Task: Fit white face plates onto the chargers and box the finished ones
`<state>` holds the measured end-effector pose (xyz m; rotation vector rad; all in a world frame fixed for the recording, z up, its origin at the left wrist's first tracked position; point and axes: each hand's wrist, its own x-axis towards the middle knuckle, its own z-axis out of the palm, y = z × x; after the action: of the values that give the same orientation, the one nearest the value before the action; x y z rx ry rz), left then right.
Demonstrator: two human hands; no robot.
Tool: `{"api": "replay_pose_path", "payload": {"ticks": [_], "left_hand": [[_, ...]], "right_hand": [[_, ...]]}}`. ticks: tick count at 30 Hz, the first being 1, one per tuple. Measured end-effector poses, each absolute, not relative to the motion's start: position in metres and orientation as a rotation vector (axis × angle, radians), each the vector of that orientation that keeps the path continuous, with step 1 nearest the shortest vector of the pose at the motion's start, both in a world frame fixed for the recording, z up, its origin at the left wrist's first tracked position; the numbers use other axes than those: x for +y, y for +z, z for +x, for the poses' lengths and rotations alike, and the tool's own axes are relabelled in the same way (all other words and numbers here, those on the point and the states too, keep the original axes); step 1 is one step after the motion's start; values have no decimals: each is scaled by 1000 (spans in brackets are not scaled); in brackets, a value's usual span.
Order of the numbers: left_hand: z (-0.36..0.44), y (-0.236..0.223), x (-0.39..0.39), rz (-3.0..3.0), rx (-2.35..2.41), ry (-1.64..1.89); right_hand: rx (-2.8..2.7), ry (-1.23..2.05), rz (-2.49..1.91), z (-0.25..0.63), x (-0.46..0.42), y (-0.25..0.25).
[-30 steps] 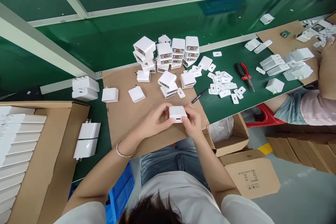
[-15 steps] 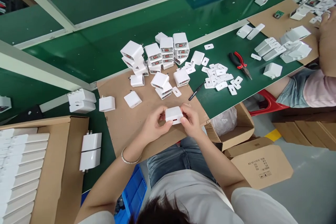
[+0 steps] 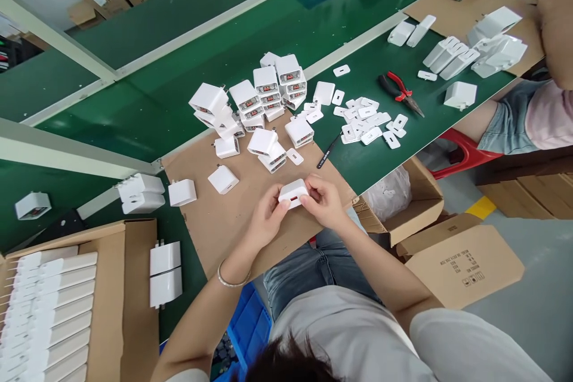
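Between my two hands is a white charger (image 3: pixel 293 191), held above the cardboard sheet (image 3: pixel 233 221) with its slotted end facing me. My left hand (image 3: pixel 268 215) grips its left side, thumb at the near corner. The fingers of my right hand (image 3: pixel 324 200) close on its right side. Beyond them stand stacked white charger housings (image 3: pixel 268 86), several with reddish parts visible in their ends. A single charger (image 3: pixel 223 179) lies on the cardboard to the left. Small white cover plates (image 3: pixel 364 119) are heaped on the right, and black tweezers (image 3: pixel 329 150) lie beside the cardboard.
Red-handled pliers (image 3: pixel 400 94) rest on the green bench (image 3: pixel 376 164). On the left, an open carton (image 3: pixel 138 298) holds rows of white chargers. Another person's arm (image 3: pixel 555 30) reaches in at the far right, near more housings (image 3: pixel 496 42). An open box with plastic bags (image 3: pixel 416 203) sits below the bench edge.
The camera view has shifted and turned slightly. Both hands keep hold of the charger, which is tilted a little differently, and my right thumb now lies nearer its slotted end.
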<state>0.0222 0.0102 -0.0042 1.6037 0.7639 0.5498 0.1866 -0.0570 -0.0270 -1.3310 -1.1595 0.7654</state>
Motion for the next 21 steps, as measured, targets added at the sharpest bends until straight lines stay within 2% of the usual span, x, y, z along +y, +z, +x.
{"api": "replay_pose_path", "payload": {"ticks": [21], "left_hand": [[22,-9,8,1833,785,719]], "right_hand": [[-1247,763,-1292,187,-57,-24]]}}
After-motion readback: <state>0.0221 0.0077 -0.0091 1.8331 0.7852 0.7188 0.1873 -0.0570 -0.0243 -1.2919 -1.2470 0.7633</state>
